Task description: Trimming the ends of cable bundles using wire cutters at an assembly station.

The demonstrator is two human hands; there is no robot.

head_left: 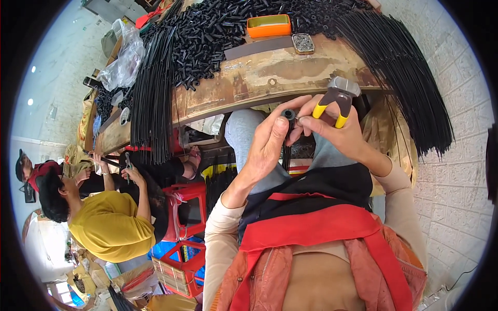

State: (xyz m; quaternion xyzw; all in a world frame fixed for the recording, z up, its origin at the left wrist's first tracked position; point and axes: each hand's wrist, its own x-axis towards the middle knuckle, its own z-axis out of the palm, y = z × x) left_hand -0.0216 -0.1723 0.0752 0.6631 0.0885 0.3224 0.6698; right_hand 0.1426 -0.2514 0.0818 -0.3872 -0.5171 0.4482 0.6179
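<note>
In front of my lap, my left hand (pixel 264 142) grips a small black round fitting (pixel 288 114) with a hole in its end. My right hand (pixel 340 136) is closed round a pair of end-cutting pincers (pixel 343 87) with dark and yellow handles, the metal head pointing away from me. Its thumb and fingertips also pinch at the side of the fitting, where something tiny, too small to name, shows. Both hands meet just off the near edge of the wooden table (pixel 259 78).
Heaped black fittings (pixel 207 36) cover the far table. Bundles of thin black rods (pixel 153 98) overhang its edge at left, more rods (pixel 404 78) at right. An orange box (pixel 268 26) and a small tin (pixel 303 43) stand between. A co-worker in yellow (pixel 111 225) sits left, near red stools (pixel 189 207).
</note>
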